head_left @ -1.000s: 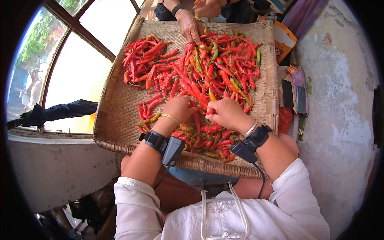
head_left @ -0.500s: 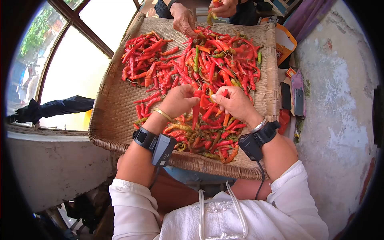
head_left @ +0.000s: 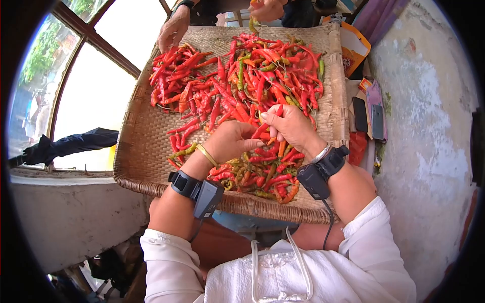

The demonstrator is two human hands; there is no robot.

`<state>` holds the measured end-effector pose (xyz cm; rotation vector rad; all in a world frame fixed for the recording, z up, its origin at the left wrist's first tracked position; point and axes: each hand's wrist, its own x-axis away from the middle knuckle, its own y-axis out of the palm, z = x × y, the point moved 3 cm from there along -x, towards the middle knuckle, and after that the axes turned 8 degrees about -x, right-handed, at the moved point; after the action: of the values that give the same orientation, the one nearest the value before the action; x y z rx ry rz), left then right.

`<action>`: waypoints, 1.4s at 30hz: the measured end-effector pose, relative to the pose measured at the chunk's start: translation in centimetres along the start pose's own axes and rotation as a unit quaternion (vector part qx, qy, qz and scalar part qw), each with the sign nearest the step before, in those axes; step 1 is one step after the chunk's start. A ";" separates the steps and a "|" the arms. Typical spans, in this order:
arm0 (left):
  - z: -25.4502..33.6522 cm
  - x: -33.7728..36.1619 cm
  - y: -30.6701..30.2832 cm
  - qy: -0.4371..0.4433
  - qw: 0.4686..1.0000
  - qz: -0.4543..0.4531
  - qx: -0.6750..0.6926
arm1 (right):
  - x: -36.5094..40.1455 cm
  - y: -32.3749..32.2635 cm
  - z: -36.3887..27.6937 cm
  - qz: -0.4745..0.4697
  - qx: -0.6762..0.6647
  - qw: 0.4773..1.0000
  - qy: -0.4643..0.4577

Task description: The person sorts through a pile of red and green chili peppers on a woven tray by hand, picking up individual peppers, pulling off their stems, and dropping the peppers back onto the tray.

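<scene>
Red chili peppers (head_left: 217, 93) lie heaped in a large woven tray (head_left: 151, 126) in front of me. My right hand (head_left: 293, 131) pinches a red chili pepper (head_left: 260, 131) between thumb and fingers, above the middle of the heap. Close to that pepper's lower end is my left hand (head_left: 230, 141), its thumb stretched out and apart from the partly curled fingers. Whether it touches the pepper is hard to see. Between my forearms sits a nearer group of twisted green, orange and red peppers (head_left: 247, 174).
Across the tray, another person's hand (head_left: 174, 30) reaches to the left pile; their other hand (head_left: 268, 10) holds peppers. A window with a folded dark umbrella (head_left: 76, 144) is on the left. To the right are phones (head_left: 377, 121), an orange box (head_left: 353, 48) and a wall (head_left: 424, 126).
The red pepper hanging from my left hand is no longer there, and its thumb has spread. My left hand has lowered slightly. The other person's hand has moved left to the left pile.
</scene>
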<state>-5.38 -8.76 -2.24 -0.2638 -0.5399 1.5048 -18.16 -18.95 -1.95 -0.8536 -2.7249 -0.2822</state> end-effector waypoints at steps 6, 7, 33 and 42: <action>-0.7 0.2 -2.3 -0.125 0.992 -0.015 -0.008 | -0.4 -1.0 -0.8 0.056 -0.041 0.997 -0.036; -1.0 0.1 -3.4 -0.118 0.986 0.069 0.096 | -0.4 -1.4 -0.9 0.075 -0.012 0.996 -0.049; -1.3 -0.4 0.6 -0.096 0.977 -0.073 0.173 | 0.0 0.7 0.3 -0.053 -0.005 0.999 -0.005; -1.6 -0.5 -1.7 -0.095 0.985 0.007 0.142 | 0.0 0.6 -0.4 -0.001 -0.041 0.998 -0.057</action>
<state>-3.15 -9.14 -2.85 0.0999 -0.4672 1.6080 -17.70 -18.61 -1.53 -0.9143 -2.8366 -0.3589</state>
